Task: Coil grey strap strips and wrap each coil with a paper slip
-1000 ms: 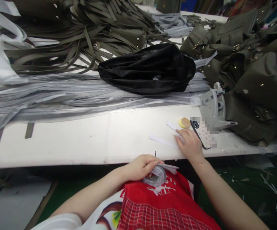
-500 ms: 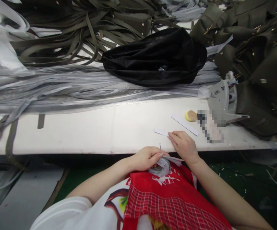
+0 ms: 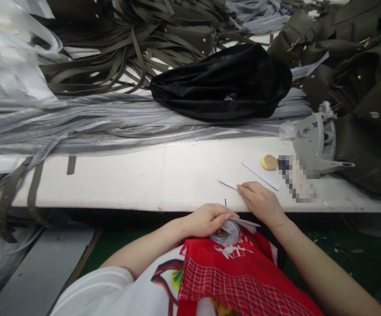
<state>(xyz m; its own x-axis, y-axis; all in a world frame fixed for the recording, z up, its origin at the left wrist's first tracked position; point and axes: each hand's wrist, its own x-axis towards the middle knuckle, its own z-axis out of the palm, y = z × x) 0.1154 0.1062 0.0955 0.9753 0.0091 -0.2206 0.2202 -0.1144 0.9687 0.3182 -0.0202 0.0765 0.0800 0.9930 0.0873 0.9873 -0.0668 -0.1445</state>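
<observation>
My left hand [image 3: 208,218] is closed around a coiled strap in clear film [image 3: 226,232], just below the table's front edge and against the red apron. A flat end of the strap sticks out to the right of my fingers. With thumb and fingers together, my right hand [image 3: 262,202] pinches the near end of a short white strip [image 3: 227,182] at the tabletop. Behind that hand lies a longer white strip [image 3: 261,174]. A round yellow-edged piece with a tan top [image 3: 269,162] sits just beyond it.
The white table [image 3: 137,180] carries film-covered straps [image 3: 117,118] along its back. A black bag [image 3: 223,83] rests on them. Dark olive bags [image 3: 364,118] are heaped at right beside a cut-open white container [image 3: 309,136]. Olive straps [image 3: 34,188] hang over the front edge at left.
The whole view has shifted slightly, so things appear farther right. The short white strip in my right hand has tilted a little more. My left hand keeps its hold on the coiled strap.
</observation>
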